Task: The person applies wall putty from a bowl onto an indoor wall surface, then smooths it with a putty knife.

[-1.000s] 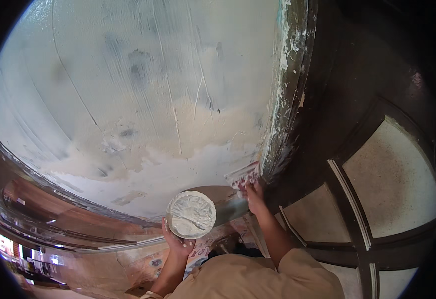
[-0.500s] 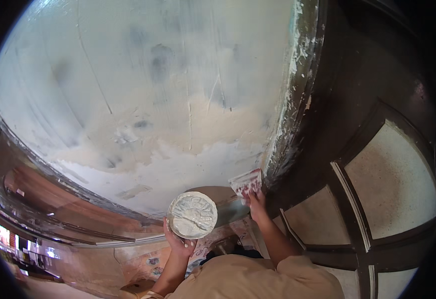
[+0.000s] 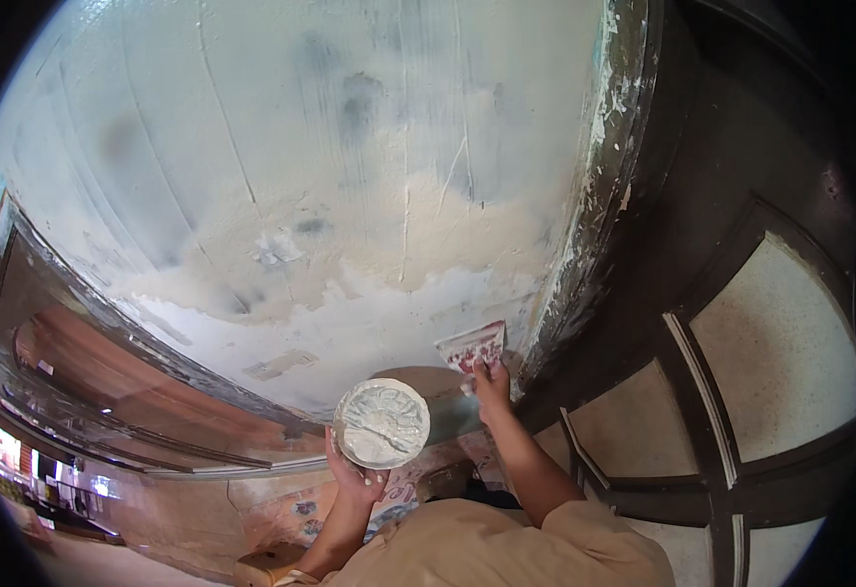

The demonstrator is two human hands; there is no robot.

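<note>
My left hand (image 3: 354,476) is wrapped round the lower left side of a round tub of white filler paste (image 3: 382,423), its surface ridged and scooped. In my right hand (image 3: 490,383) is a wide putty knife (image 3: 472,344), a flat blade smeared white with reddish patches. The blade points up and left, its edge in front of the lower wall; I cannot tell whether it touches. Ahead rises the wall (image 3: 300,196), bluish above, with a beige band and fresh white coating low down. Grey stains and long vertical cracks or drips mark it.
A dark wooden post (image 3: 616,166), splashed with white, borders the wall on the right. Beyond it stand dark framed pale panels (image 3: 780,352). On the left runs a wooden ledge or frame (image 3: 154,372). A printed colourful sheet (image 3: 300,509) lies below me.
The putty knife and my right hand have moved slightly left and up, and the blade has tilted. My view has shifted, moving the wall rightward in the picture. My left hand still holds the tub.
</note>
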